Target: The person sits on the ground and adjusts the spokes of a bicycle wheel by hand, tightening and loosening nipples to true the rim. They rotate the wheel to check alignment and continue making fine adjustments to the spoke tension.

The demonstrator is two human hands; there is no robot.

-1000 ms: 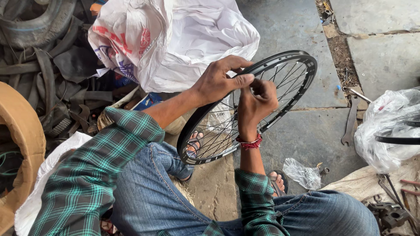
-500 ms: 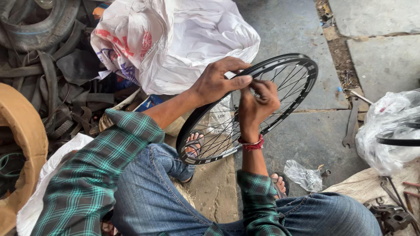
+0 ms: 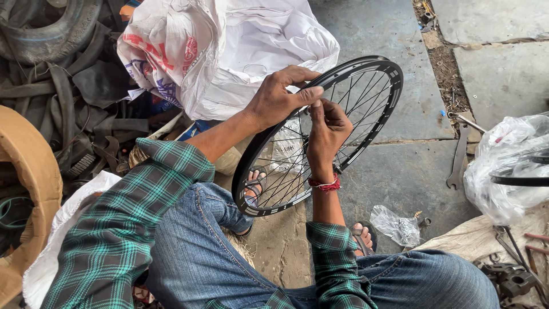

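Observation:
A black spoked bicycle wheel (image 3: 374, 100) stands tilted between my knees in the head view. My left hand (image 3: 277, 97) grips the upper left of its rim, thumb laid along the rim. My right hand (image 3: 327, 131) is inside the wheel just under the left thumb, fingertips pinched on a spoke near the rim. A red thread band circles my right wrist. My sleeves are green plaid and my legs are in blue jeans.
A large white plastic sack (image 3: 229, 51) lies behind the wheel. Old tyres and rubber tubes (image 3: 51, 68) pile at the left. A flat spanner (image 3: 460, 163) lies on the stone floor at right, beside a clear plastic bag (image 3: 506, 171) covering another rim. A small crumpled bag (image 3: 394, 226) lies by my foot.
Both hands have stayed on the rim; the right hand's fingers shifted slightly at the spoke. The wheel has barely moved.

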